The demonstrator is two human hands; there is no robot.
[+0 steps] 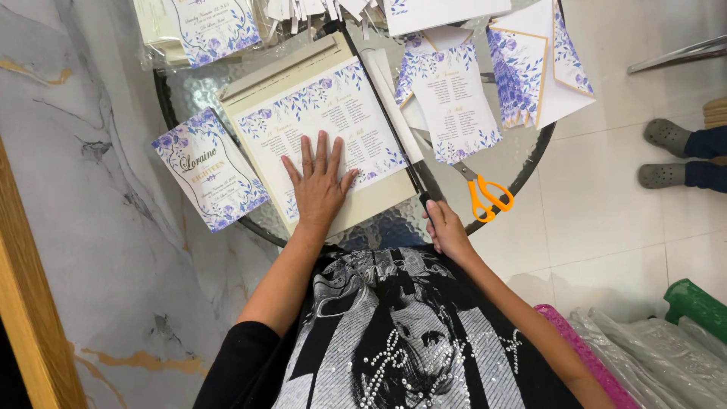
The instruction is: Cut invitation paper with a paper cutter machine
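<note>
My left hand (319, 184) lies flat, palm down, fingers spread and pointing away from me, pressing the floral printed sheet (326, 121) onto the cream base of the paper cutter (371, 208); left forearm runs straight up from my body, wrist level, elbow bent by my side; my right hand (447, 227) is curled shut around the black handle at the near end of the cutter blade arm (386, 113); knuckles face up, thumb hidden, right forearm angles in from lower right; blade arm runs diagonally from the handle up toward the far edge, along the sheet's right edge; whether it is fully down I cannot tell; the sheet sits on the cutter at the middle of the round glass table (530, 163); orange-handled scissors (485, 193) lie just right of my right hand; a purple floral card (208, 170) hangs over the table's left rim; more floral cards (458, 98) lie right of the blade.
</note>
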